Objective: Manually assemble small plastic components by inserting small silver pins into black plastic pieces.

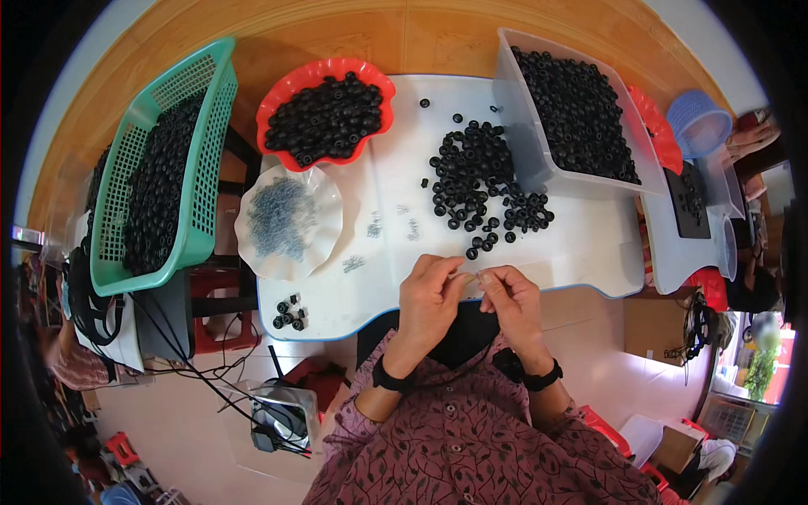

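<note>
My left hand (432, 296) and my right hand (513, 305) meet over the near edge of the white table (379, 282). Both are closed in a pinch, fingertips almost touching. Whatever sits between them is too small to make out. Just beyond the fingertips lies a black ring-like piece (471, 253), at the near end of a loose pile of similar black pieces (473, 168). Left of the pile, little clusters of thin metal pins (374, 225) rest on the tabletop. A white scalloped plate (251, 240) holds many more of these pins.
A red scalloped bowl (389, 93), a green basket (202, 198) and a translucent bin (581, 180) hold black pieces. Several black parts (290, 316) lie at the near left corner. Cables (206, 379) hang at left. Another person's hand (753, 139) shows far right.
</note>
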The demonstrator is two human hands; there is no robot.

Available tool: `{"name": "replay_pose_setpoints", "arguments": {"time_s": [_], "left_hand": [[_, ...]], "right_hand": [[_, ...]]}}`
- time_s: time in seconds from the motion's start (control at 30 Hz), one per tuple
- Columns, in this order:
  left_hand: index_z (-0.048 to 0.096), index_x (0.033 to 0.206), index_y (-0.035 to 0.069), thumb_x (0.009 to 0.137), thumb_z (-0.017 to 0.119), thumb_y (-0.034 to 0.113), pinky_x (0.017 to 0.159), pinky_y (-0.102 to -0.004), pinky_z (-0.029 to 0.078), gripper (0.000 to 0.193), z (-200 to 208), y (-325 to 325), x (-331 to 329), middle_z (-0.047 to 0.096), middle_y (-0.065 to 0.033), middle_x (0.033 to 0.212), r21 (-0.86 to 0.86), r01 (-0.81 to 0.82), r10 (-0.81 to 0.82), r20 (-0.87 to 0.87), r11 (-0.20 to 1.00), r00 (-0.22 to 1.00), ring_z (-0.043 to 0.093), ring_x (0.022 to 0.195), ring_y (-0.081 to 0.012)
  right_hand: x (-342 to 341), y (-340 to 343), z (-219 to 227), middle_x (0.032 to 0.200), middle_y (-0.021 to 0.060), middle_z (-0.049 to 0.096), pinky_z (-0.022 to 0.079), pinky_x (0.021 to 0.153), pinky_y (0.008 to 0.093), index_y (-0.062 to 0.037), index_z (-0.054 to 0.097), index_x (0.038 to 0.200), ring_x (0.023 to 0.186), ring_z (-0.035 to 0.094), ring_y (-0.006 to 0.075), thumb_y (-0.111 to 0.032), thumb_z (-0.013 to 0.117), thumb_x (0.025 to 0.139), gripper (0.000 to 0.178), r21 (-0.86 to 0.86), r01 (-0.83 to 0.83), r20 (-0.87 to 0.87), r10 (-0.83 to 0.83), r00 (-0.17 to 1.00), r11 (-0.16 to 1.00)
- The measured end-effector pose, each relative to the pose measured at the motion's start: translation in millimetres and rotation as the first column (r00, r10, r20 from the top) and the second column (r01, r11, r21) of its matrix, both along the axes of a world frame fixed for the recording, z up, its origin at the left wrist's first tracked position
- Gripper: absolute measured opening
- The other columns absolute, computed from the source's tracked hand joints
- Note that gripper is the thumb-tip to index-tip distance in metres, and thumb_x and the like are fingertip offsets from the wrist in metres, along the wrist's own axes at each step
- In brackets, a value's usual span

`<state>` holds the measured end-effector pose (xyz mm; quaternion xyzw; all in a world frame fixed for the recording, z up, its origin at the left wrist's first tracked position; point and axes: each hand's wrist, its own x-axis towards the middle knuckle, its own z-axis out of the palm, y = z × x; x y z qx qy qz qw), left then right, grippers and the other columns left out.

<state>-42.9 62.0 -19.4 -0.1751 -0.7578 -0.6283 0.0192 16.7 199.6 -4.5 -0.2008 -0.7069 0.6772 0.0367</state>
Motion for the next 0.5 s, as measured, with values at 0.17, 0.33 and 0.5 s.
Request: {"name": "replay_pose_setpoints", "arguments": {"time_s": [0.17, 0.33, 0.5], "left_hand": [[0.064, 0.105, 0.005, 0.075, 0.074, 0.007, 0.055, -0.0359, 0.049, 0.031, -11, 26, -9, 0.059, -0.0134, 0.088, -0.293, -0.086, 0.039, -0.162, 0.952, 0.986, 0.062, 0.064, -0.0276], [0.066, 0.101, 0.005, 0.075, 0.074, 0.008, 0.055, -0.0359, 0.049, 0.028, -15, 34, -13, 0.058, -0.0127, 0.086, -0.409, -0.137, 0.057, -0.202, 0.902, 0.978, 0.062, 0.064, -0.0276], [0.067, 0.099, 0.003, 0.079, 0.071, 0.003, 0.057, -0.0313, 0.052, 0.02, -13, 23, -12, 0.062, -0.0105, 0.087, -0.21, -0.07, 0.049, -0.104, 0.975, 0.993, 0.065, 0.066, -0.0208]], "right_hand": [[5, 13, -3, 0.074, 0.0004, 0.061, 0.043, 0.055, 0.0199, 0.0009, 0.063, 0.097, 0.06, 0.055, 0.0058, -0.015, 0.059, 0.094, 0.017, 0.019, 0.074, 0.038, -0.075, 0.996, 0.997], [8, 15, -9, 0.076, 0.0014, 0.061, 0.046, 0.056, 0.0205, 0.0006, 0.063, 0.098, 0.061, 0.055, 0.0061, -0.012, 0.062, 0.093, 0.014, 0.025, 0.07, 0.025, -0.07, 0.997, 0.997], [8, 14, -6, 0.081, 0.002, 0.061, 0.047, 0.057, 0.0207, 0.0009, 0.063, 0.098, 0.064, 0.056, 0.0058, -0.009, 0.061, 0.092, 0.012, 0.034, 0.073, 0.004, -0.073, 0.997, 0.997]]}}
